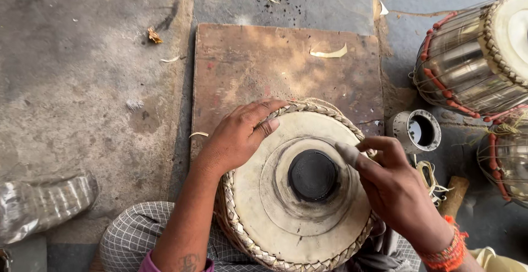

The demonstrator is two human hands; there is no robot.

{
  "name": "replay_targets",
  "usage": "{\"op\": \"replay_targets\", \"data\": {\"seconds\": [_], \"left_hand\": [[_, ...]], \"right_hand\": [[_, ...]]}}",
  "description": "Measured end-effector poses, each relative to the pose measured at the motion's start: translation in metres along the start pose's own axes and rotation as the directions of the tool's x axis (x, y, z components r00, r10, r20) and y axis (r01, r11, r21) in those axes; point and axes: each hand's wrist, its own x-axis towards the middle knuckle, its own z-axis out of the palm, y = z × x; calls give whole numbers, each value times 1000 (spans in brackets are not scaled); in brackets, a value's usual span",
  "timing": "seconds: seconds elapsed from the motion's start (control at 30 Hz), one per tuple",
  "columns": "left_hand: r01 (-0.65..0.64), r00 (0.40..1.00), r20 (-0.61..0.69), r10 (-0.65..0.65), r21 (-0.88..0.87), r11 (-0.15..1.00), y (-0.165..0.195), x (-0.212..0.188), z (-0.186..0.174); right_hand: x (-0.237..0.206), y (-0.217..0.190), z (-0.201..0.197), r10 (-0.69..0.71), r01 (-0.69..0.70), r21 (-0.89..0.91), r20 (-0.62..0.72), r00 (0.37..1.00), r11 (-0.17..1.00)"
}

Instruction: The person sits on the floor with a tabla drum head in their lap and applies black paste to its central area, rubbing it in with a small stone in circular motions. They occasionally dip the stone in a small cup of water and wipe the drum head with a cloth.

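Hands working a drum head

Drum [297, 195] is lying on the person's lap, near a wooden board [247, 63]; left hand [239, 134] is gripping its braided rim; right hand [393, 187], loosely curled and holding nothing, is pressing a wrapped fingertip [347, 153] beside the black centre patch [312, 175].

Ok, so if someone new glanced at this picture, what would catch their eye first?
Probably the pale drum head with its black centre patch, low in the middle, resting on the person's lap. The left hand grips its braided rim while the right hand brings a whitened fingertip to the edge of the black patch. After that, the shiny metal drums laced with red cord at the right edge, beside the worn wooden board on the ground.
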Motion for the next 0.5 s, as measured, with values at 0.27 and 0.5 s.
{"op": "replay_targets", "data": {"seconds": [0.27, 0.5], "left_hand": [[-11, 998, -60, 13, 43, 999, 4, -5, 2], [68, 994, -89, -67, 4, 998, 5, -9, 8]], "right_hand": [[28, 5, 9, -147, 172, -152, 166, 975, 973], [-6, -4, 12, 40, -20, -153, 126, 991, 988]]}}
